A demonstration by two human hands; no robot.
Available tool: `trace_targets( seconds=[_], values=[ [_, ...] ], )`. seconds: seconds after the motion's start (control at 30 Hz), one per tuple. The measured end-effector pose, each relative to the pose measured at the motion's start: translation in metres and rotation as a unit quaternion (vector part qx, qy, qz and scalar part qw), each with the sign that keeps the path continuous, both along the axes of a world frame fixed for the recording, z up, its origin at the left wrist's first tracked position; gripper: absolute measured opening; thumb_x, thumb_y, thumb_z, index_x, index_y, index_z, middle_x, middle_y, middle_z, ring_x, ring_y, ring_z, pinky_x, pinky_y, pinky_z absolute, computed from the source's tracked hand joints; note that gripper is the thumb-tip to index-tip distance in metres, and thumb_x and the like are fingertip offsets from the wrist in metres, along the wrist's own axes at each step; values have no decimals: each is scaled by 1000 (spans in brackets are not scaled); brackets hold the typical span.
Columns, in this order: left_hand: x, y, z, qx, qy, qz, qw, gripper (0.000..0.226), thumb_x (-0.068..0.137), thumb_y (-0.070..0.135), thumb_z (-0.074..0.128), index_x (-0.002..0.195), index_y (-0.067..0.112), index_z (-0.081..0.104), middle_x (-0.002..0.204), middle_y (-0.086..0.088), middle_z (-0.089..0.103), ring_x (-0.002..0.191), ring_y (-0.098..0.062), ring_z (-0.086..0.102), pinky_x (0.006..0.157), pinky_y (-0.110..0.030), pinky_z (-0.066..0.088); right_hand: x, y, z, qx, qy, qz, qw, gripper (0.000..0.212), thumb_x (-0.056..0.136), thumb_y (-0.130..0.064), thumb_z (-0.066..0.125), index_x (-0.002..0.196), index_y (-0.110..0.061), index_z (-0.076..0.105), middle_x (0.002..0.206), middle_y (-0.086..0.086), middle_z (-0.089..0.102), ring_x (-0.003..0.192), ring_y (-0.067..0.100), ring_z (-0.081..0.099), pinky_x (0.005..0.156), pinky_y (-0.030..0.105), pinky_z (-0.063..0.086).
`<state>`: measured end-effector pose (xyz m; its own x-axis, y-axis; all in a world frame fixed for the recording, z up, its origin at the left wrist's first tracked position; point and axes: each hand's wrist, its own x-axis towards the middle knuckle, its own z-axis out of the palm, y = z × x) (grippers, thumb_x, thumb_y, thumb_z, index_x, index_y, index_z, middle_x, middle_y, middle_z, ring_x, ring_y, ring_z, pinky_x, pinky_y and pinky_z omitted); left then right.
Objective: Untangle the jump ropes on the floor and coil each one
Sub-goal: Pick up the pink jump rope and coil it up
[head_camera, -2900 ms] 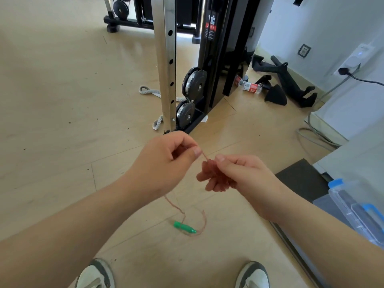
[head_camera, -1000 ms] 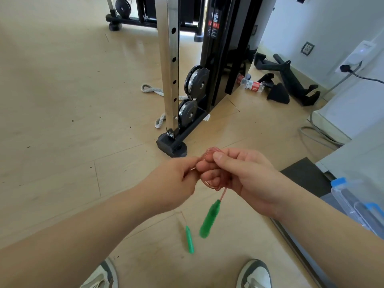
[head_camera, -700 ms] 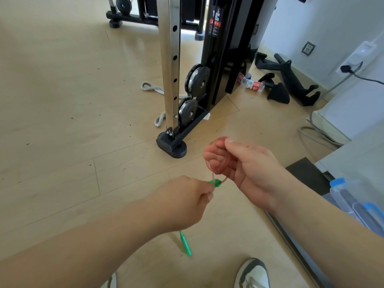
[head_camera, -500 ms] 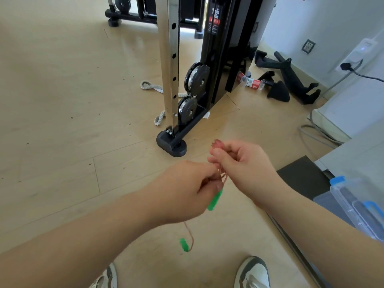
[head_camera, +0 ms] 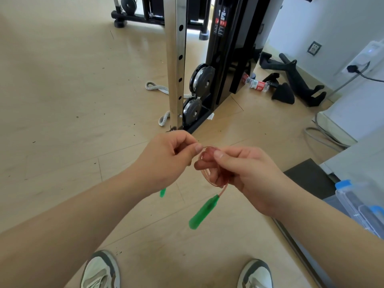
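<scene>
Two shoes [head_camera: 101,269] stand nearest, toes forward on the pale wood-plank floor [head_camera: 62,100], below both hands. Above them a green handle [head_camera: 204,212] dangles under the right hand [head_camera: 245,173], and a second green handle [head_camera: 162,192] peeks out beneath the left hand [head_camera: 166,161]; both hang free, probably so their weight keeps the cord straight while it is wound.

The right hand serves as the spool. Its fingers are curled, with several turns of the thin pinkish jump rope [head_camera: 204,173] looped around them and the thumb pressed on top to lock the turns in place. Just beside it, the left hand pinches the loose strand between thumb and forefinger, apparently feeding and tensioning it for another wrap. The coil looks close to done, with little slack left.

Right of the right hand lie a dark mat [head_camera: 307,175] and a clear box [head_camera: 353,200] with blue latches. Beyond the hands rises the steel upright [head_camera: 176,59] of a cable machine, with black pulleys [head_camera: 202,79] beside it. A thick braided rope [head_camera: 155,87] lies on the floor behind the upright; whether it is a jump rope I cannot tell. Farther right, a plastic bottle [head_camera: 256,84] and black attachments [head_camera: 291,80] lie near the white wall.
</scene>
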<state>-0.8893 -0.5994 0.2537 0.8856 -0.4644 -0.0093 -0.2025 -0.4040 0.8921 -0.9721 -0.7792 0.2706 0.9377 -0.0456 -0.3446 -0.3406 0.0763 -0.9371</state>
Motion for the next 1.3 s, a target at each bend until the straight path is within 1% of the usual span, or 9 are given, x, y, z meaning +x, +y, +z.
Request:
trace_targets(
  seconds=[0.2,0.33,0.47,0.63,0.73,0.87,1.1,1.2,1.3],
  values=[
    [-12,-4,-19,157,40,-78,984,24,104,37,53,82,38,65,71,9,64,67,-9,58,62,-18,45,5,4,2,126,31,-64,990,26,108,-14,46,111,3,66,96,20,74,70,19,60,73,32,50],
    [-34,-15,-23,208,2,-170,963,23,106,36,49,88,27,62,70,3,61,70,-10,59,67,-28,48,11,2,-1,114,6,-96,989,17,100,-13,61,104,2,68,88,15,68,70,18,58,71,29,50],
    [-41,-18,-15,213,-20,-178,960,17,102,37,53,99,30,68,59,12,53,57,3,51,56,-18,36,11,-9,-7,-40,-3,-124,992,10,92,1,68,98,8,66,74,16,61,70,23,54,67,28,50],
    [-46,-14,4,145,-35,-212,966,11,98,35,63,94,27,70,72,6,66,66,-5,56,59,-17,45,9,-16,-19,-225,-22,-133,965,13,99,-19,62,93,-11,71,79,5,77,69,11,69,75,31,58],
    [-36,-12,11,67,-58,-179,980,9,99,29,63,92,29,69,73,4,67,64,-12,58,57,-22,47,8,-15,-19,-264,-50,-103,958,8,97,-14,65,91,-11,70,73,-1,75,63,4,67,62,18,53],
    [-15,-3,15,-6,-93,-93,991,13,99,21,64,91,29,71,70,4,66,58,-9,56,53,-17,45,9,-5,-13,-159,-28,-39,986,11,99,-12,66,101,-3,72,78,8,75,60,7,65,55,18,49],
    [-2,3,6,-28,-53,-12,998,4,94,25,72,93,28,74,78,-7,72,67,-24,63,63,-34,53,12,6,-11,-8,-15,33,999,40,102,-38,54,101,-3,73,82,12,71,65,17,56,62,29,46],
    [-3,4,5,19,-26,-21,999,19,97,29,67,115,32,71,94,6,69,66,-7,58,60,-15,48,12,3,-15,-5,-19,27,999,19,98,-14,65,102,4,69,74,8,67,61,14,53,62,29,43],
    [-3,5,9,19,88,-99,991,41,102,23,56,139,41,58,117,19,67,90,-12,66,69,-23,55,13,-2,-12,1,-4,57,998,16,100,-7,61,101,8,66,70,7,63,59,14,52,61,29,41]
  ],
)
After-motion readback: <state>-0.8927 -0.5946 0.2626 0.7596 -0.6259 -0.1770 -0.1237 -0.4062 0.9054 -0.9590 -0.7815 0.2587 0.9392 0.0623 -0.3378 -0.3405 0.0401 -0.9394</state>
